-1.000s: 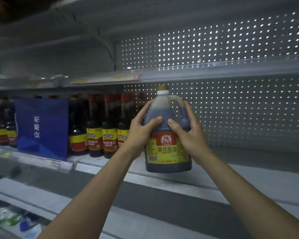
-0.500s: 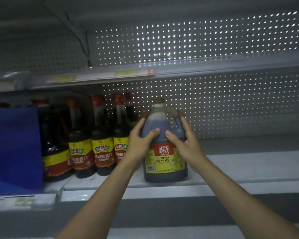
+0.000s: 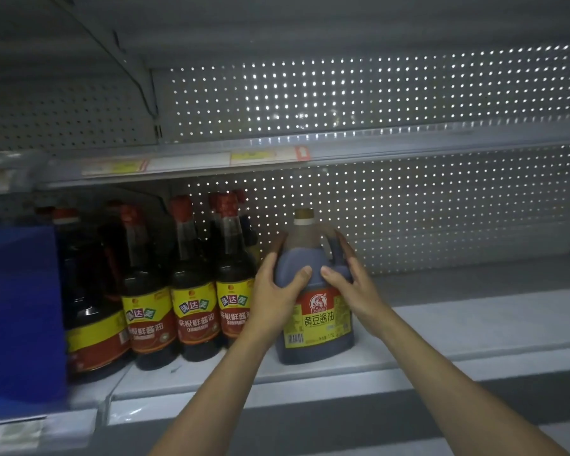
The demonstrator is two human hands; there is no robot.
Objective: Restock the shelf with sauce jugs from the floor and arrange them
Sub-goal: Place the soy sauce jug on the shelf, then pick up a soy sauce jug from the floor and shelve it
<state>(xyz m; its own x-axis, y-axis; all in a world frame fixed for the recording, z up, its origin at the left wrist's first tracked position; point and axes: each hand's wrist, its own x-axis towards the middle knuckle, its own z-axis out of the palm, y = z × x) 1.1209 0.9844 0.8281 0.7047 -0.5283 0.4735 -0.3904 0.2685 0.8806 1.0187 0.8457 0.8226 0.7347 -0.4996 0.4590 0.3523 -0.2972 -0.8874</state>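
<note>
Now, in the head view, the jug (image 3: pixel 313 291) has come down from mid-air in front of the shelf (image 3: pixel 458 327) and stands on it, just right of the bottles (image 3: pixel 195 291). Left hand (image 3: pixel 273 291) and right hand (image 3: pixel 352 284) both still clasp its shoulders. Placement looks done; I judge letting go, then a final nudge into line, comes next.
</note>
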